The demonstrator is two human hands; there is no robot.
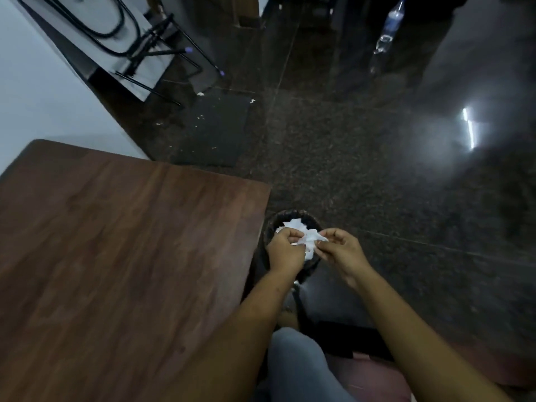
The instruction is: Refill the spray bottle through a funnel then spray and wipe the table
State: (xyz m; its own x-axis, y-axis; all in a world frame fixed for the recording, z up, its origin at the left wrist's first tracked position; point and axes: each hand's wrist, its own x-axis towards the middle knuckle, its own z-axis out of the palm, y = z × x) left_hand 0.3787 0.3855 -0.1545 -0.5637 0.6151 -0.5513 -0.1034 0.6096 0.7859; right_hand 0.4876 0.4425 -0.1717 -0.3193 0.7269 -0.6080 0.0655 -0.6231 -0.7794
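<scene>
A crumpled white tissue (pixel 309 240) is held between both hands just right of the brown wooden table (pixel 116 256). My left hand (pixel 285 250) pinches its left side and my right hand (pixel 340 250) pinches its right side. Directly below them stands a small dark round bin (pixel 271 224) on the floor, with more white paper inside (pixel 294 224). No spray bottle or funnel is in sight.
A clear plastic water bottle (pixel 388 30) stands on the dark stone floor at the far right. A dark mat (pixel 214 129) lies beyond the table. Black metal chair legs (pixel 150 50) lean by the white wall at the upper left. My knee (pixel 295 364) is below.
</scene>
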